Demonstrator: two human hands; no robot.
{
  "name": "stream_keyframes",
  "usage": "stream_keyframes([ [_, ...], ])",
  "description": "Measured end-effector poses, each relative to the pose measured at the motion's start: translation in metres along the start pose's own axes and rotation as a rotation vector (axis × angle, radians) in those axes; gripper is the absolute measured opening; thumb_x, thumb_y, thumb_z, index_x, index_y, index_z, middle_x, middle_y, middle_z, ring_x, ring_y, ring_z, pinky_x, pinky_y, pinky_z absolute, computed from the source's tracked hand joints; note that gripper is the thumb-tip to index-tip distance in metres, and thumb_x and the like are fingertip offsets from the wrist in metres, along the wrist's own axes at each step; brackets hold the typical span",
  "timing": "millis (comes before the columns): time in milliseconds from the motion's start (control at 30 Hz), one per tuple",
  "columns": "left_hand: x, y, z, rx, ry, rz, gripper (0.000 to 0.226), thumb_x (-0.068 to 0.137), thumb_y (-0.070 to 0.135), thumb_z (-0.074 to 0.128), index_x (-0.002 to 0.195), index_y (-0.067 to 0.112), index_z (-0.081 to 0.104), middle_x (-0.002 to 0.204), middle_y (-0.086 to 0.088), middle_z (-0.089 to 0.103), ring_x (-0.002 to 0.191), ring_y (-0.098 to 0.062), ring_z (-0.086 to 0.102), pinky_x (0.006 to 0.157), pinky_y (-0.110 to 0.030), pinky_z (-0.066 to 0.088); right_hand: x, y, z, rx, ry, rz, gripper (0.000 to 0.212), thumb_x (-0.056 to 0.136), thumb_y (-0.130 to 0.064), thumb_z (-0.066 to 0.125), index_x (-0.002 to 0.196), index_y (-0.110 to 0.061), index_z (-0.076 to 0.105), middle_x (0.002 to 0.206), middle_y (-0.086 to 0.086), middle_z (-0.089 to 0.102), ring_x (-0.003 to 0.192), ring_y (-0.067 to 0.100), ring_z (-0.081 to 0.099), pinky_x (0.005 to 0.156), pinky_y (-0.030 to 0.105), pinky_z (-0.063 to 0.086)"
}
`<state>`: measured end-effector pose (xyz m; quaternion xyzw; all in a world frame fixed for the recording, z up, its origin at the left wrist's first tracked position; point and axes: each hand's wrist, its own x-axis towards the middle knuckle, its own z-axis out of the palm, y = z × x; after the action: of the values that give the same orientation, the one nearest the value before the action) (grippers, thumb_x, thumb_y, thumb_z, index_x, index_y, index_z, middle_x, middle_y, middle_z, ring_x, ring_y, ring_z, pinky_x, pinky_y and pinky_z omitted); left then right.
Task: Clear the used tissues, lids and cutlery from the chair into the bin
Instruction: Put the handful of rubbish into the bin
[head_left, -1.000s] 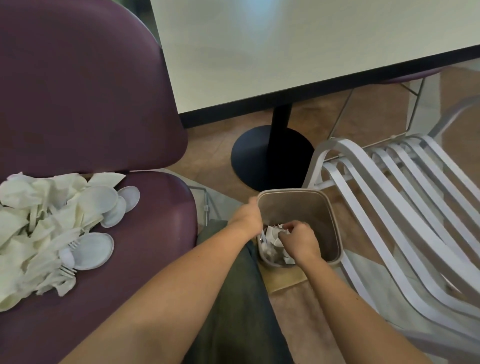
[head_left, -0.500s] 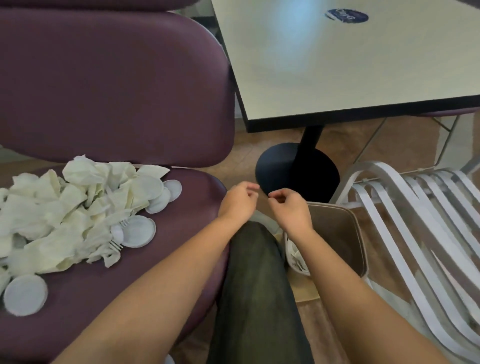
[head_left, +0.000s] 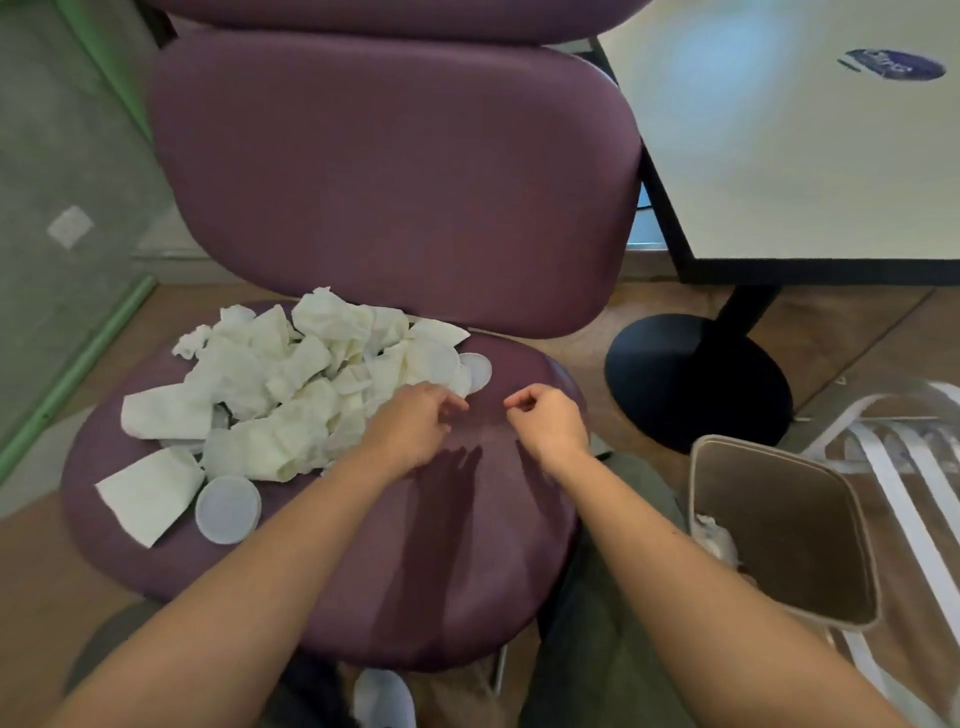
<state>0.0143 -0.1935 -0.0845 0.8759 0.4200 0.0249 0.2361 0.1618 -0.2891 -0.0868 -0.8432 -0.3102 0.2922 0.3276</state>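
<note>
Hands reach forward over the chair (head_left: 395, 561) seat, forearms stretched out from the lower edge of the head view. Left hand (head_left: 415, 423) hovers at the right edge of the tissues (head_left: 291, 395), fingers loosely curled, holding nothing. Right hand (head_left: 550, 423) hangs just beside it over bare seat, fingers curled loosely, empty too. Lids (head_left: 227, 509) lie among and beside the tissues. Bin (head_left: 779, 525) stands on the floor right of the chair. Table (head_left: 789, 156) carries a dark sticker (head_left: 891, 63), its writing too blurred to read.

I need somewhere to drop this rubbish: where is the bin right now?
In the head view the bin stands on the floor at lower right, beside the purple chair, in front of the black table base.
</note>
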Motion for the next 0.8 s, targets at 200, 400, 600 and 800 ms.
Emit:
stream_keyframes([
  [200, -0.006, -0.025, -0.018, 0.616, -0.192, 0.175, 0.083, 0.074, 0.044, 0.075, 0.145, 0.035, 0.034, 0.143, 0.008, 0.036, 0.133, -0.018, 0.027, 0.105, -0.042, 0.02, 0.01, -0.018, 0.037, -0.08, -0.056, -0.024, 0.017, 0.082, -0.027, 0.058, 0.097, -0.033, 0.064, 0.099, -0.001, 0.073, 0.096, 0.025, 0.067, 0.079, 0.031, 0.053],
  [400, 0.006, -0.041, -0.012, 0.709, -0.209, 0.188, 0.096, 0.069, 0.05, 0.078, 0.148, 0.027, 0.028, 0.144, 0.003, 0.038, 0.132, -0.019, 0.03, 0.109, -0.049, 0.015, 0.036, -0.031, 0.051, -0.201, -0.012, -0.073, 0.041, 0.085, -0.037, 0.064, 0.123, -0.023, 0.057, 0.122, 0.006, 0.064, 0.121, 0.029, 0.052, 0.096, 0.04, 0.046],
  [600, 0.013, -0.049, -0.015, 0.392, -0.198, 0.117, 0.087, 0.063, 0.06, 0.077, 0.137, 0.034, 0.04, 0.133, 0.012, 0.048, 0.126, -0.012, 0.042, 0.107, -0.041, 0.011, 0.052, -0.037, 0.062, -0.194, -0.055, 0.014, 0.055, 0.086, -0.048, 0.062, 0.132, -0.024, 0.045, 0.12, 0.009, 0.066, 0.112, 0.03, 0.062, 0.099, 0.04, 0.043],
  [800, 0.006, -0.051, -0.018, 0.23, -0.153, 0.093, 0.088, 0.056, 0.063, 0.078, 0.13, 0.035, 0.039, 0.128, 0.016, 0.051, 0.123, -0.007, 0.046, 0.105, -0.037, 0.017, 0.056, -0.041, 0.068, -0.127, -0.054, 0.108, 0.05, 0.084, -0.033, 0.069, 0.128, -0.022, 0.047, 0.121, 0.003, 0.065, 0.119, 0.023, 0.057, 0.106, 0.039, 0.031],
])
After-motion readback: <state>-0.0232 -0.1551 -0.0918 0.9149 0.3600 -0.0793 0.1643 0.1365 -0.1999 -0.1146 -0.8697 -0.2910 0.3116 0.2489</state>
